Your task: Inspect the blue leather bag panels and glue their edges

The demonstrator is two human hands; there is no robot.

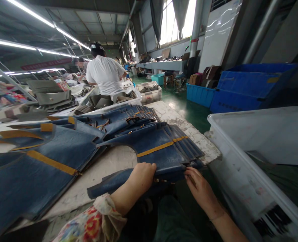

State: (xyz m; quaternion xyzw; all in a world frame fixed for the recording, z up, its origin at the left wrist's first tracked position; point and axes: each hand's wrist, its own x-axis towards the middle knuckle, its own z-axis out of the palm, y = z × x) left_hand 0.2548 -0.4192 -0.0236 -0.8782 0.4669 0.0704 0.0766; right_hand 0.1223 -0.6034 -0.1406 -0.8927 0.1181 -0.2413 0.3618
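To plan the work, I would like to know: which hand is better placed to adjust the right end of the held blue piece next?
Probably the right hand: it touches the held blue piece near that end, while the left hand grips farther left.

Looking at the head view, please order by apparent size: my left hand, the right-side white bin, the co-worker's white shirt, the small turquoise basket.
White bin
White shirt
Left hand
Small turquoise basket
Nearness enlarges bin and hand.

Tube lights (30, 13) line the ceiling (95, 21) at upper left. Dark curtains (180, 11) hang by a bright window (168, 24), top right of centre, above a long bench (161, 66) and green floor (198, 117).
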